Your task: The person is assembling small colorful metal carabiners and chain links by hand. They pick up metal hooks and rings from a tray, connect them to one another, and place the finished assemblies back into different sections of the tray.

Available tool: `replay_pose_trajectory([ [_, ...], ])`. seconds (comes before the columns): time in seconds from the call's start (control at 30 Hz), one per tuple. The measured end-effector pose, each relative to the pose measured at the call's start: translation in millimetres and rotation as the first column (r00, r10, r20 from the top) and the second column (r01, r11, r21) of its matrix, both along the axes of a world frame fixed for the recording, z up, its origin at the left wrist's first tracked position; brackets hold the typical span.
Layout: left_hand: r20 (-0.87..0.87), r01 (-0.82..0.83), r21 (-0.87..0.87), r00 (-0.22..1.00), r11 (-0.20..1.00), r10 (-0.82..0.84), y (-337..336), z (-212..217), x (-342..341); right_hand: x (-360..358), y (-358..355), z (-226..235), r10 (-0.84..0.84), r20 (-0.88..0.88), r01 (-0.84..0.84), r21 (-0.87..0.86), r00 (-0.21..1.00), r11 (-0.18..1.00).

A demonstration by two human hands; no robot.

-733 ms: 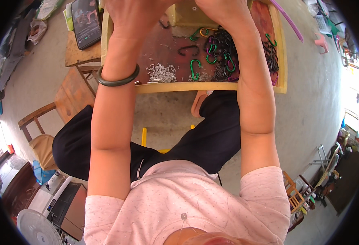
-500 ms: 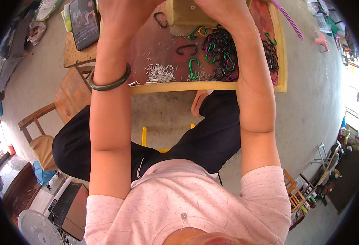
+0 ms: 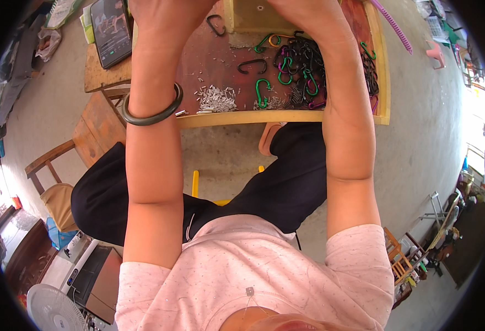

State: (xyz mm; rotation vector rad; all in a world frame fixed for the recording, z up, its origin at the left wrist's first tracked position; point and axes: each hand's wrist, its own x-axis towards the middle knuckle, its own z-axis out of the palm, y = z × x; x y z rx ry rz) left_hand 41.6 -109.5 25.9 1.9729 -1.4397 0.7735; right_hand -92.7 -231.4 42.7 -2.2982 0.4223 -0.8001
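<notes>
At the top edge of the frame, your hands run out of view, so you cannot tell whether either grips anything. Your right hand (image 3: 303, 8) is nearer the carabiner pile (image 3: 303, 71), just below it on the surface (image 3: 242, 117); your left hand (image 3: 162, 14) sits above the metal pins (image 3: 216, 99).

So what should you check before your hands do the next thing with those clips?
1. Left hand in view: not ok, mostly cut off at the top edge; grip cannot tell.
2. Right hand in view: not ok, also cut off.
3. Heap of coloured clips on the tray: ok.
4. Pile of small silver pins on the tray: ok.
5. Bangle off the pins: ok, it sits on the left wrist above them.
</notes>
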Motion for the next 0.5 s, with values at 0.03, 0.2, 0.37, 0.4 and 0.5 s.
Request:
replay_pose_trajectory([
  [0.03, -0.003, -0.019, 0.031, 1.000, 0.999, 0.019, -0.8, 0.6, 0.0, -0.2, -0.8, -2.3, -0.001, 0.020, 0.002, -0.050, 1.000, 0.999],
  [0.2, -0.093, -0.057, 0.125, 0.993, 0.991, 0.069, -2.4, -1.3, 1.9, 0.6, -3.4, -4.8, -0.022, -0.018, 0.021, -0.087, 1.000, 0.996],
  [0.37, -0.024, -0.051, 0.073, 0.998, 0.996, 0.052, -1.8, -0.9, 2.0, -2.1, -0.7, -5.0, 0.013, 0.076, 0.000, -0.170, 0.997, 0.985],
  [0.4, -0.024, -0.050, 0.072, 0.998, 0.996, 0.052, -1.9, -1.0, 2.0, -1.0, -2.6, -7.7, 0.013, 0.076, 0.000, -0.171, 0.997, 0.985],
  [0.5, 0.009, -0.059, 0.065, 0.998, 0.996, 0.058, -2.8, -0.2, 0.6, 0.8, -7.4, -11.6, -0.006, 0.091, 0.030, -0.262, 0.996, 0.965],
])
